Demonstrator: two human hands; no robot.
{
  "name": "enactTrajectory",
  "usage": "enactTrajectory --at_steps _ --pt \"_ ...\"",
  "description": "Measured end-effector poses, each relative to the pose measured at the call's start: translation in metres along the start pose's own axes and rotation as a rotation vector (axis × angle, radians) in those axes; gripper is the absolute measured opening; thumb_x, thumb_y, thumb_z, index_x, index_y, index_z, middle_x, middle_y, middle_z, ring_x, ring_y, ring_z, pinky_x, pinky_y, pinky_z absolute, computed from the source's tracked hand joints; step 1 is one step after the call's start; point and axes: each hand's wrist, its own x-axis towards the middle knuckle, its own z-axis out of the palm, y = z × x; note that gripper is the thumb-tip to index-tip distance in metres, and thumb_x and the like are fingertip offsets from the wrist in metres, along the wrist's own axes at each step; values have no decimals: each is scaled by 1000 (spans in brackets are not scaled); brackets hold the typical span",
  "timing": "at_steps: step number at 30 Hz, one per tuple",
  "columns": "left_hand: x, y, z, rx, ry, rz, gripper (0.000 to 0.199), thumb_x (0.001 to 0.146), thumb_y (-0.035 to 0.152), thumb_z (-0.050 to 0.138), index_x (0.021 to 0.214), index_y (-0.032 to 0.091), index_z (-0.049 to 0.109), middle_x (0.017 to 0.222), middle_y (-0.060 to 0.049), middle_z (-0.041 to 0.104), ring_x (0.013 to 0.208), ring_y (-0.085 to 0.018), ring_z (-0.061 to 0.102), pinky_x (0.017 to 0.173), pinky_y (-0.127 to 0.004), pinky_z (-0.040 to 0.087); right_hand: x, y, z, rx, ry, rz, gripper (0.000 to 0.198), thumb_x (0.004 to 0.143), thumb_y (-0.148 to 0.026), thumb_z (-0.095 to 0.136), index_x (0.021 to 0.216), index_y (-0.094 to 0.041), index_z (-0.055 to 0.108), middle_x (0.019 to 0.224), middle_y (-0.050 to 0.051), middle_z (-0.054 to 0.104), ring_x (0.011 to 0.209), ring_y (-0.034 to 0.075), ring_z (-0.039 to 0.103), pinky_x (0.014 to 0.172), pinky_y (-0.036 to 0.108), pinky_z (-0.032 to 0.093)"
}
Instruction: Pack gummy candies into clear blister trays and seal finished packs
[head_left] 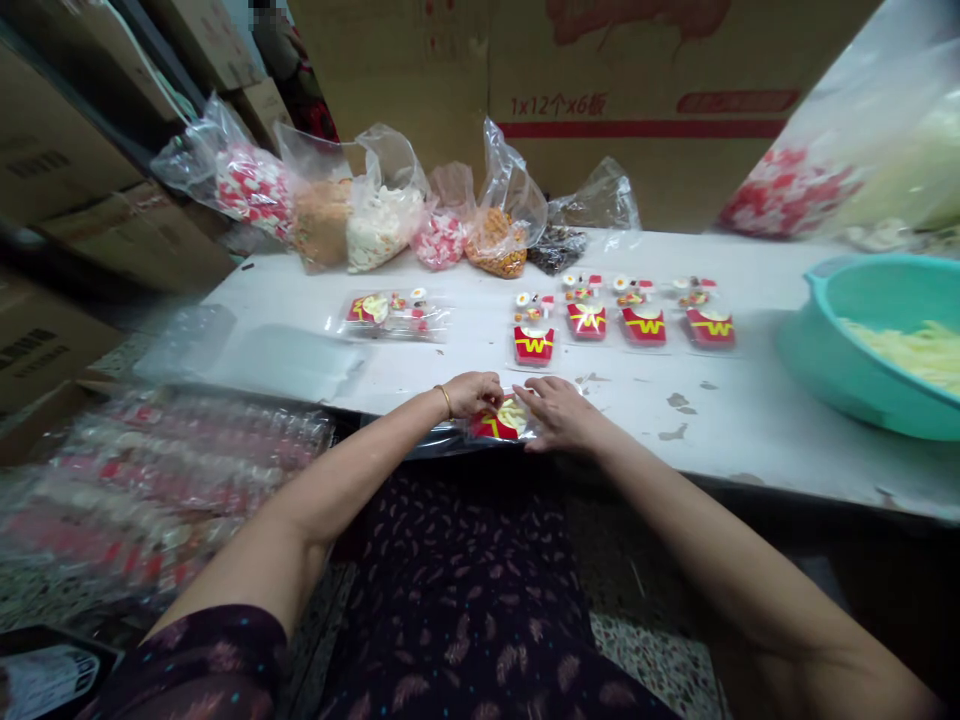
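Note:
At the table's front edge lies a red carton of toy fries (498, 427) with a yellow mark, in what looks like clear plastic. My left hand (478, 394), a gold bangle on its wrist, pinches at the upper left part of this carton. My right hand (561, 412) is at the carton's right side, fingers stretched and apart, fingertips touching its edge by the pale fries. Just beyond stands a finished-looking clear pack with a red W carton (534, 345) and small toy food pieces. Several similar packs, such as this one (643, 325), line up to its right.
A stack of clear packs (397, 314) and plastic sleeves (259, 355) lie left on the white table (465, 270). Bags of small pieces (386, 228) stand along the back. A turquoise basin (847, 330) of pale fries is right. A box of packed items (172, 480) sits lower left.

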Motion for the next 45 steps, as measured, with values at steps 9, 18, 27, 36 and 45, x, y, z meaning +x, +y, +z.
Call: enactTrajectory --at_steps 9,18,27,36,45 --pt "9 -6 7 -108 64 34 5 64 11 61 63 15 61 68 3 47 63 -7 47 62 -18 39 -19 14 15 331 275 298 65 66 -51 59 119 -13 51 117 15 54 106 29 47 85 40 39" --pt "47 24 22 -65 158 146 10 64 6 56 63 14 60 67 2 47 62 -8 45 59 -18 37 0 -14 42 1281 376 775 18 60 -33 60 54 -15 57 39 -4 48 38 10 44 42 23 36" --pt "22 7 11 -367 591 117 26 73 17 52 98 17 61 80 -2 54 68 -9 51 64 -22 44 -27 -3 26 938 500 765 33 74 -39 47 88 -15 64 74 7 64 63 17 59 60 32 48" --pt "-125 -80 -26 -90 1074 -503 31 75 33 50 98 16 61 77 -2 56 70 -12 53 71 -26 45 32 -30 10 70 -14 21 92 58 -56 62 136 -23 25 130 15 37 111 34 38 91 48 29" --pt "-226 -146 -50 281 886 -733 37 76 39 48 105 18 56 102 -9 58 99 -22 52 91 -37 39 200 -33 -60 -28 176 -88 85 66 -58 55 137 -27 20 127 14 36 107 32 38 86 42 31"
